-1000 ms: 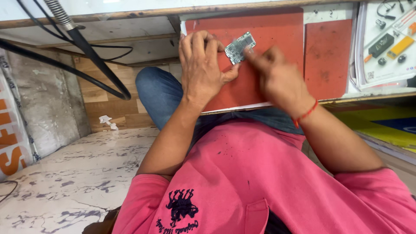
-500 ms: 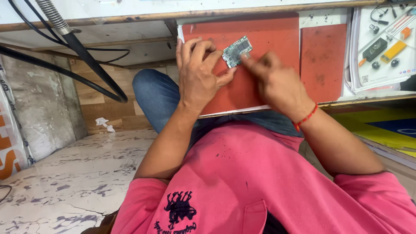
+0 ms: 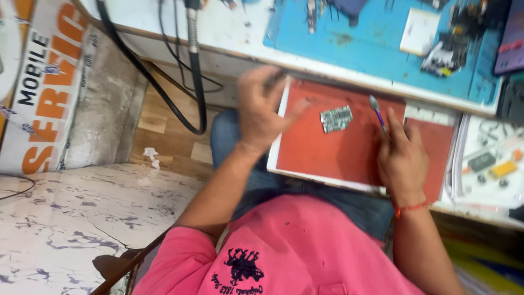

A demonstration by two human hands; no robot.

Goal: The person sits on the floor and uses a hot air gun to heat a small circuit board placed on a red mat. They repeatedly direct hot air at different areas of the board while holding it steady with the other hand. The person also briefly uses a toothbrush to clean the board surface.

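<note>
Fingers of the right hand (image 3: 403,158) were closed around a thin purple-handled tool (image 3: 377,113), whose pale tip stood just beyond the fingertips, pointing away from the person. A small grey circuit board (image 3: 336,118) lay flat on the red mat (image 3: 327,150), just to the left of that tool tip and apart from it, touched by neither hand. The left hand (image 3: 262,106) was blurred, raised over the mat's left edge, well to the left of the gripped tool; its fingers looked loosely curled, and a thin dark object seemed to lie among them, though whether they held it could not be told. The mat rested on a white board over the person's lap, under both hands. A red thread bracelet (image 3: 410,207) circled the right wrist, just behind the grip. Beyond the tool tip ran a blue work mat (image 3: 360,38) on the bench, strewn with small parts. Far left of the grip, black cables (image 3: 194,82) hung from the bench edge down toward the wooden floor. Nearest the camera, a pink shirt (image 3: 305,251) filled the lower view.
</note>
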